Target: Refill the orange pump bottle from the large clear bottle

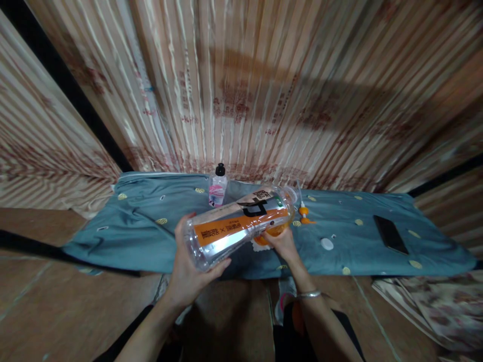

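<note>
My left hand (pixel 192 274) is wrapped around the base of a large clear plastic bottle (pixel 241 221) with an orange, silver and white label. The bottle lies tilted, its neck end pointing right and slightly up the picture. My right hand (pixel 283 245) grips a see-through orange bottle (pixel 278 230) below the clear bottle's neck; the clear bottle hides much of it. Whether the two mouths touch, I cannot tell. Under them is a white scrap (pixel 261 246), perhaps paper. An orange pump top (pixel 304 215) with a clear tube lies to the right.
A small clear bottle with a black cap and pink label (pixel 218 186) stands at the back. A white round cap (pixel 327 244) and a black phone (pixel 391 235) lie rightward on the blue-green cloth (pixel 136 236). Striped curtains (pixel 234 90) hang behind; dark poles flank the surface.
</note>
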{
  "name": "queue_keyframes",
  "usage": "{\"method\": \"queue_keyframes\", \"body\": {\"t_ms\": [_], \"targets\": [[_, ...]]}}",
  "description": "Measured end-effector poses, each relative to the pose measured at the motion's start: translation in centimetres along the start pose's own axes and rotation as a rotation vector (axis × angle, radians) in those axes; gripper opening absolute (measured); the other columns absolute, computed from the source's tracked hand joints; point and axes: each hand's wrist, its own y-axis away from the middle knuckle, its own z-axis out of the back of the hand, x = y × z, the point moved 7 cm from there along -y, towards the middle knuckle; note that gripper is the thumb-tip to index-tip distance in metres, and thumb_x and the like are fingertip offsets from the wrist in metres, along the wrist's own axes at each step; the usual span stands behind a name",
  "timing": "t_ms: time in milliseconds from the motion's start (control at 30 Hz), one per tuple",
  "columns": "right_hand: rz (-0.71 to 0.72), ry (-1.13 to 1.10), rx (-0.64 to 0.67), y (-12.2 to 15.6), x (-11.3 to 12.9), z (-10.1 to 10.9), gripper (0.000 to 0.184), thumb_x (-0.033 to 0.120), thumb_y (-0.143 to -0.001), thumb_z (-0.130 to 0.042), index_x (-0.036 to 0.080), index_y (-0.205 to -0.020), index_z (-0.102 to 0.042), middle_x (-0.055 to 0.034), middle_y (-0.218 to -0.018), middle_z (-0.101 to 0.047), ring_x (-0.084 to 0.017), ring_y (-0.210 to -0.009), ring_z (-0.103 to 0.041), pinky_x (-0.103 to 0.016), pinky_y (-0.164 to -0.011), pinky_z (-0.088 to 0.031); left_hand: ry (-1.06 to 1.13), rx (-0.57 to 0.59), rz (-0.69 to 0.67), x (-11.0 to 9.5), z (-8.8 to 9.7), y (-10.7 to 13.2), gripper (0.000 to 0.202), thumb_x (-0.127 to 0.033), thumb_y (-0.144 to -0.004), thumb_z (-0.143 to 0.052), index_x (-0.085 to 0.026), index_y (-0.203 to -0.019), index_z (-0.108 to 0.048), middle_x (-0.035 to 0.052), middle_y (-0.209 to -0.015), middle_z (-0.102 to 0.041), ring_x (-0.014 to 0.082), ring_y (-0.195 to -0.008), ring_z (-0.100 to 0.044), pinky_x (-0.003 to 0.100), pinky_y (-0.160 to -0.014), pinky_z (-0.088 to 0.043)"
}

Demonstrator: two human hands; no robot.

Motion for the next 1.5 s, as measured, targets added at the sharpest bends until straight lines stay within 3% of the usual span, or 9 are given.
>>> {"method": "queue_keyframes", "body": {"t_ms": [233,533,733,1033,1500], "targets": [[0.012,0.068,0.029,0.22,0.15,0.21,0.067,0.054,-0.053,-0.090,0.019,-0.105,-0.068,-0.0131,-0.109,-0.079,-0.035,-0.103,-0.075,-0.050,-0.095,-0.059,0.020,0.006,-0.001,-0.10,-0.09,0.13,0.086,-0.033,-0.062,-0.090,-0.028,-0.131,-0.039,0.0061,-0.119,-0.060,0.0295,-0.109,-0.071,0.049,-0.096,-0.061],[0.052,0.002,0.000,0.34,-0.01,0.15,0.075,0.050,-0.054,-0.092,0.020,-0.118,-0.066,-0.0102,-0.109,-0.079,-0.035,-0.112,-0.072,-0.049,-0.099,-0.059,0.028,0.031,0.043,0.18,-0.30,0.08,0.093,-0.033,-0.061,-0.089,-0.028,-0.138,-0.036,0.0071,-0.121,-0.063,0.0320,-0.116,-0.069,0.054,-0.107,-0.055],[-0.015,-0.066,0.042,0.30,-0.22,-0.30,0.070,0.052,-0.052,-0.092,0.020,-0.109,-0.068,-0.0103,-0.104,-0.080,-0.034,-0.102,-0.076,-0.048,-0.092,-0.061,-0.007,0.022,0.032,0.34,-0.35,0.15,0.093,-0.037,-0.061,-0.089,-0.026,-0.137,-0.036,0.0084,-0.123,-0.060,0.0331,-0.114,-0.070,0.055,-0.104,-0.056],[0.014,-0.036,0.007,0.37,0.40,-0.37,0.064,0.052,-0.051,-0.092,0.021,-0.102,-0.070,-0.0102,-0.104,-0.081,-0.033,-0.097,-0.077,-0.045,-0.089,-0.062,0.047,-0.002,0.038,0.48,-0.03,0.44,0.087,-0.034,-0.064,-0.088,-0.029,-0.134,-0.038,0.0052,-0.116,-0.063,0.0297,-0.105,-0.073,0.048,-0.093,-0.063],[0.020,-0.016,0.068,0.48,0.41,-0.43,0.056,0.052,-0.053,-0.091,0.021,-0.095,-0.070,-0.0081,-0.093,-0.081,-0.033,-0.094,-0.077,-0.046,-0.088,-0.062,0.059,0.006,0.058,0.56,0.04,0.57,0.087,-0.036,-0.064,-0.088,-0.031,-0.132,-0.034,0.0055,-0.117,-0.064,0.0325,-0.107,-0.074,0.054,-0.093,-0.063]]}}
